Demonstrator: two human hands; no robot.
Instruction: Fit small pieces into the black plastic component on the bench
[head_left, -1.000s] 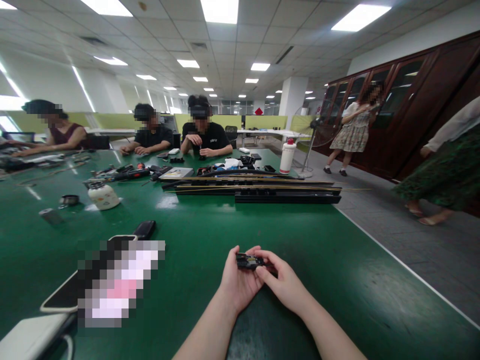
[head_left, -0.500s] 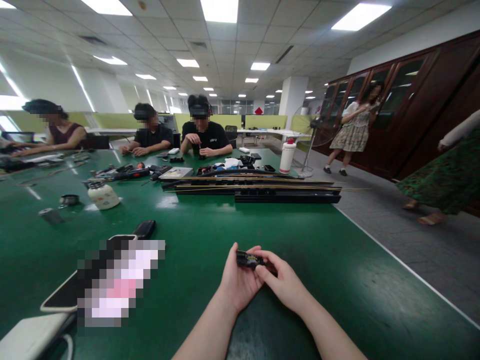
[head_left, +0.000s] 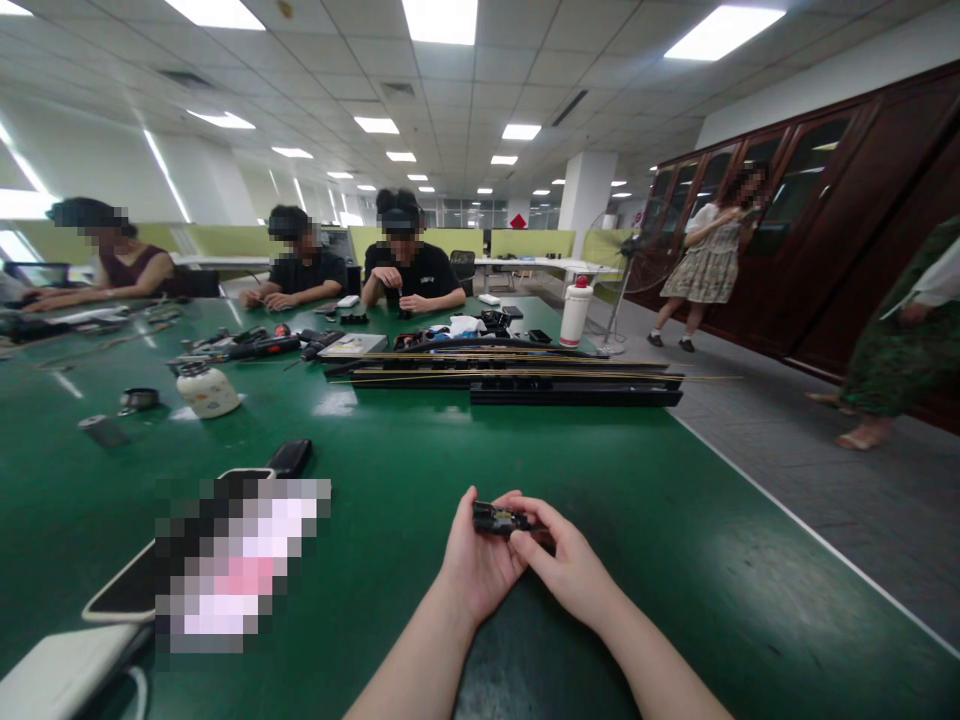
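A small black cylindrical object with yellowish markings [head_left: 495,518] lies across the fingers of my left hand [head_left: 474,570], above the green table. Its exact kind I cannot make out. The left thumb points up beside its left end, and the fingers curl behind and under it. My right hand [head_left: 566,560] pinches its right end between thumb and fingers, which hide that part. Both hands touch near the fingertips, with the wrists apart.
On the green table [head_left: 390,560] a pixelated phone-like device [head_left: 120,590] lies left. Beyond are a cream jar [head_left: 206,392], long black rails [head_left: 574,397] with thin rods, and a white bottle [head_left: 574,315]. Several co-workers sit opposite; a person in a green skirt [head_left: 892,350] is at right.
My hands and the black cylindrical object have hardly moved. At the right, the person in the green skirt has shifted farther right.
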